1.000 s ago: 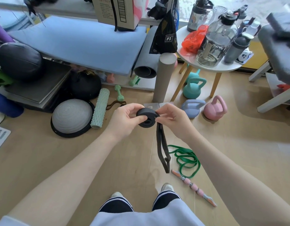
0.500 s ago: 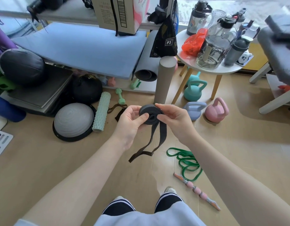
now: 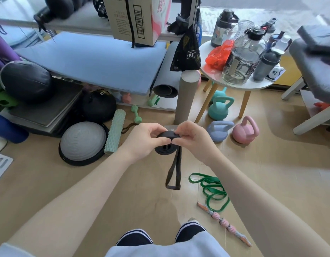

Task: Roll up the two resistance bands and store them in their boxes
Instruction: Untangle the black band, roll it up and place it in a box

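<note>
Left grip (image 3: pixel 141 140): fingers and thumb curled round the left side of the black band roll (image 3: pixel 165 143), pinching it. Right grip (image 3: pixel 191 138): fingers curled over the roll's top right edge, thumb under, pinching the strap where it leaves the coil. Roll held between both grips, chest-front, well above the floor (image 3: pixel 123 182).

Coil seen partly edge-on, upper rim tipped toward the camera, layered turns showing on the lower face. Loose tail (image 3: pixel 173 173) hanging from the roll's right underside, long axis near vertical, leaning slightly left toward the bottom, ending in a closed flat loop.

Green band (image 3: pixel 209 190) lying loose in tangled loops on the floor, right of the hanging tail, apart from both grips. Pink massage stick (image 3: pixel 224 224) just beside it, running diagonally down-right. Grey box (image 3: pixel 169 127) partly visible on the floor behind the grips, mostly hidden by them.

Versus half a second ago: then coil faced the camera flatter, centre hole visible; now tipped, hole hidden by fingers. Tail then swung out low to the left; now hanging straight under the roll. Versus a second ago: tail similarly vertical.

Round white bench (image 3: pixel 212 54) upper right, carrying bottles. Kettlebells (image 3: pixel 242 129) on the floor beneath and beside it.
</note>
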Available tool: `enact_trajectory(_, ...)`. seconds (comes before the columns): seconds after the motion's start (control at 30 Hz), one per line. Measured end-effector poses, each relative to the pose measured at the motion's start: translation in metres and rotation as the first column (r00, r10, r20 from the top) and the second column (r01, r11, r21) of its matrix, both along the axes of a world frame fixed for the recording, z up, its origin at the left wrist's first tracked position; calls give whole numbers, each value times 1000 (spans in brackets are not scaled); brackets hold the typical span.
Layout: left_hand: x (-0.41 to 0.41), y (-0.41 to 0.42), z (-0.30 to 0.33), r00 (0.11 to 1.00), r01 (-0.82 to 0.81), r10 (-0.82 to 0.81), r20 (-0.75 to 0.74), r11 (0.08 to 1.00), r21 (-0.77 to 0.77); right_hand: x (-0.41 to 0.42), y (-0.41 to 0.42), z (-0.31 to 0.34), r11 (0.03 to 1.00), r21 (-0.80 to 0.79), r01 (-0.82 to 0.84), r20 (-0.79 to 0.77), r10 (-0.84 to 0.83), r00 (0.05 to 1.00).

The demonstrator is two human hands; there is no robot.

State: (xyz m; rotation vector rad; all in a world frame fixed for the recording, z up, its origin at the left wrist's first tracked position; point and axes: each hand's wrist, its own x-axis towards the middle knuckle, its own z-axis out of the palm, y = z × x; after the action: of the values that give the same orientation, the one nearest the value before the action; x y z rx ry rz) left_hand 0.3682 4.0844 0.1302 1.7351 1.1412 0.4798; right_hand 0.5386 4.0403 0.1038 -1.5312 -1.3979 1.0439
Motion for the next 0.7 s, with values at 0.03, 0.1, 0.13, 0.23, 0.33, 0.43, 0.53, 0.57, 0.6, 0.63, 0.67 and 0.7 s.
enact_trajectory(0.03,-1,-1,-2,999,-23,23,34,1000,-7,0,-2,-3,1000,-13,4,-55,-5,998)
enact_trajectory(0.1,-4,-3,-7,993,-80,82,84,997,-22,3,-6,-10,999,-30,-12,-120,8,993)
enact_trajectory(0.13,-6,-3,-8,986,-116,120,115,992,-39,5,-7,-13,999,-39,-19,-139,14,990)
enact_trajectory(0.23,-7,-4,-9,960,-159,180,217,981,-111,6,-11,-17,999,-49,-13,-204,2,979)
enact_trajectory(0.33,-3,-7,-9,935,-177,209,287,975,-133,2,-11,-12,999,-21,31,-222,-35,974)
enact_trajectory(0.43,-3,-5,-8,906,-244,273,325,961,-130,8,-8,1,998,45,47,-186,-38,982)
enact_trajectory(0.53,-3,-2,-6,890,-260,293,349,955,-140,9,-7,9,995,70,65,-173,-52,983)
enact_trajectory(0.57,-1,-1,-6,886,-264,300,353,953,-148,6,-7,9,994,67,86,-173,-73,982)
enact_trajectory(0.6,0,-1,-7,878,-276,318,358,947,-166,1,-8,7,992,57,116,-183,-104,978)
enact_trajectory(0.63,2,-2,-8,861,-297,351,367,934,-198,-5,-9,5,988,42,150,-207,-139,968)
enact_trajectory(0.67,5,-3,-9,834,-316,393,387,915,-249,-11,-10,4,982,22,186,-246,-175,953)
enact_trajectory(0.7,8,-4,-9,800,-330,438,410,892,-309,-16,-10,3,976,0,216,-301,-206,931)
